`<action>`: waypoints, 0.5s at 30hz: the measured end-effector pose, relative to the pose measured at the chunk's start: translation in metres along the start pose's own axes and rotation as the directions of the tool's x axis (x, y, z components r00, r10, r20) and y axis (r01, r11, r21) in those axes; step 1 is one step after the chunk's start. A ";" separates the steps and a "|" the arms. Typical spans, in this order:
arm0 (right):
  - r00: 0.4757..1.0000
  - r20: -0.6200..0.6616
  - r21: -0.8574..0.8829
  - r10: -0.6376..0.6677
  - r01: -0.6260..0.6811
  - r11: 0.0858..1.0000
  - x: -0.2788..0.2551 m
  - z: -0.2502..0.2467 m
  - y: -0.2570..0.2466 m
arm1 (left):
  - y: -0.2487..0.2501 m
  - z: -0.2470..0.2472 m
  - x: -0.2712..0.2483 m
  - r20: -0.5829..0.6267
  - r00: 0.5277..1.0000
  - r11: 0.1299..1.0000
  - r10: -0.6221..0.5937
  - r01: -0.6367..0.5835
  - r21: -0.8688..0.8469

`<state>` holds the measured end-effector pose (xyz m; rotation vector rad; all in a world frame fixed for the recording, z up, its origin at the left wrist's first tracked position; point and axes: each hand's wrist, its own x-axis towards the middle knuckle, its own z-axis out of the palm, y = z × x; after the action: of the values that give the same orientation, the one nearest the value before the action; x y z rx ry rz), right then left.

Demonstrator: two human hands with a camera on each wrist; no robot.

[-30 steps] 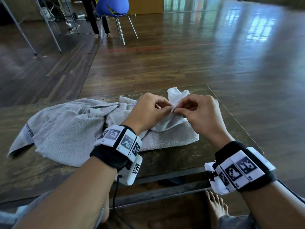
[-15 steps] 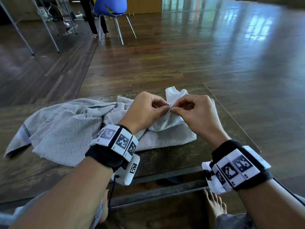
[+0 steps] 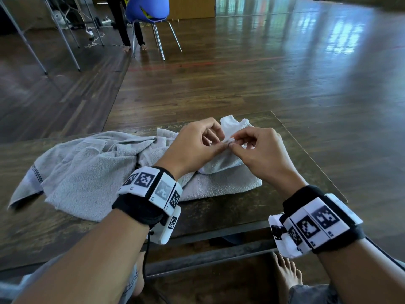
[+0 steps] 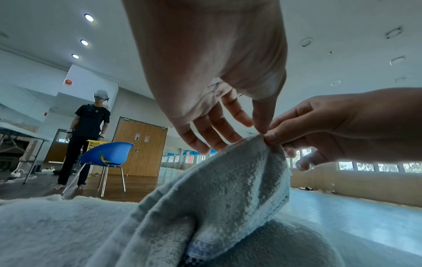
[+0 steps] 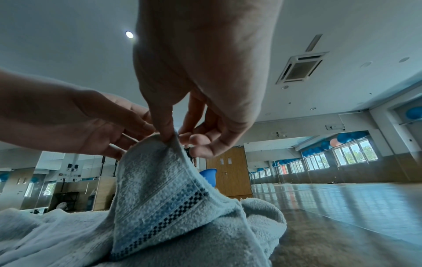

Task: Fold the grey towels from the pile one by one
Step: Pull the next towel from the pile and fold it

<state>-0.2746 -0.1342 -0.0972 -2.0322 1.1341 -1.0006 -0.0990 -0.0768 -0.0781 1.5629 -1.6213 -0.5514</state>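
Right hand (image 3: 258, 150): I see thumb and forefinger pinching the corner of the crumpled grey terry towel (image 3: 87, 172).
Left hand (image 3: 192, 148): fingertips pinching the same corner.
Towel: heaped mid dark wooden tabletop (image 3: 219, 213), toward its far edge.
Risk: I judge the shallow pinch may slip when lifted.

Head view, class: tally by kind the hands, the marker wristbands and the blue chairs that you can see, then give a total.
Hands: 2, the left hand and the right hand, meeting at a corner of the grey towel
Marker wristbands: 2, the left wristband and the right wristband
Blue chairs: 1, the blue chair
Total: 5
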 end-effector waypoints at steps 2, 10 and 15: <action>1.000 0.004 -0.005 -0.003 0.003 1.000 0.000 0.000 0.000 | -0.003 0.001 -0.001 0.031 0.999 0.999 0.014 -0.016 0.040; 0.998 0.054 0.036 -0.010 0.008 0.999 -0.001 0.000 -0.002 | -0.010 0.003 0.000 -0.005 0.999 0.987 0.053 -0.051 0.155; 0.997 0.071 0.068 0.001 -0.006 0.998 0.000 -0.001 0.000 | -0.010 0.003 -0.001 0.001 0.998 0.984 0.067 -0.066 0.167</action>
<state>-0.2753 -0.1346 -0.0964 -1.9951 1.0516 -0.9450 -0.0954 -0.0781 -0.0881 1.6223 -1.7469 -0.3836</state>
